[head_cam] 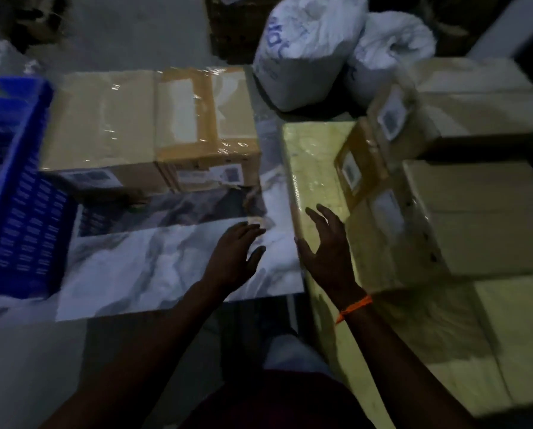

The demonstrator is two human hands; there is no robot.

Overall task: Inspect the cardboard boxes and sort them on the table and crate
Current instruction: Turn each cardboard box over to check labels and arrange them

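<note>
Two taped cardboard boxes stand side by side at the far end of the marbled table [153, 267]: a pale one [101, 125] on the left and a browner one [206, 119] on the right. More cardboard boxes are stacked on the yellowish surface [314, 162] to the right, the nearest [475, 215] just beyond my right hand. A blue plastic crate [20, 193] sits at the table's left end. My left hand [234, 258] hovers open over the table. My right hand [327, 246] is open with spread fingers over the yellowish surface's edge. Both hands hold nothing.
Two white filled sacks [308, 48] lie behind the table and the right stack. Another box [478, 100] tops the far right stack. Dark cartons sit at the back. The scene is dim and blurred.
</note>
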